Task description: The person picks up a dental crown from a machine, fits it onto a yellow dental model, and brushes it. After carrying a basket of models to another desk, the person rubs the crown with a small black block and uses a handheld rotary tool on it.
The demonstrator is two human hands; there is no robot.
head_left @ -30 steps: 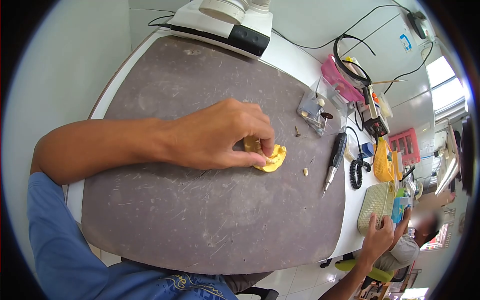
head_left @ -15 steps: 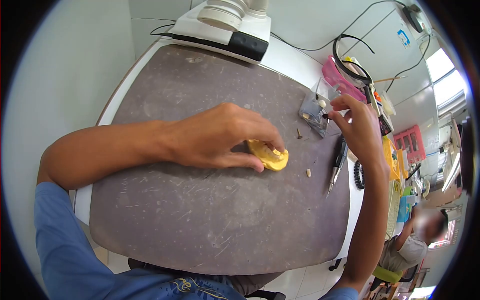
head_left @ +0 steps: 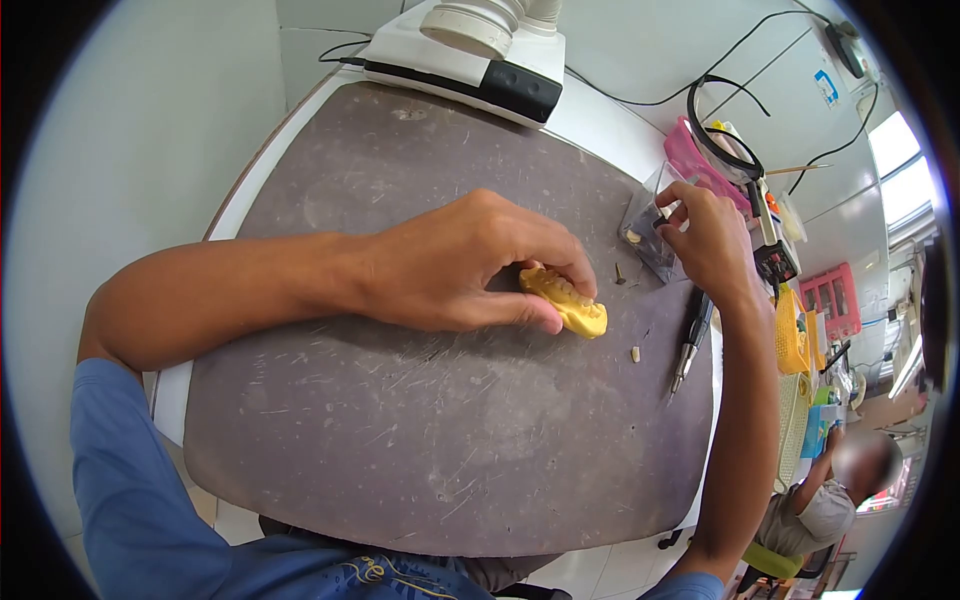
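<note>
My left hand (head_left: pixel 490 265) is closed round a yellow dental cast (head_left: pixel 580 312), thumb on the near side and fingers over the far side. A row of teeth shows along the cast's top. At the right, my right hand (head_left: pixel 708 240) is over a clear plastic box (head_left: pixel 640 222) with small parts in it. Its thumb and forefinger are pinched at a small dark piece, too small to name. Between the hands, a small screw-like metal piece (head_left: pixel 620 274) stands on the mat. A small tooth-coloured piece (head_left: pixel 635 354) lies nearer me.
A dental handpiece (head_left: pixel 690 345) lies by my right forearm. Behind the scratched grey mat (head_left: pixel 450 430) stands a white device with a black front (head_left: pixel 520 92). A pink basket (head_left: pixel 690 160) and a black headband (head_left: pixel 735 150) sit back right. Another person (head_left: pixel 815 510) sits far right.
My left hand has tilted the cast, so more of its teeth show. My right hand has drawn its fingers closer together over the box. The whole view has shifted slightly.
</note>
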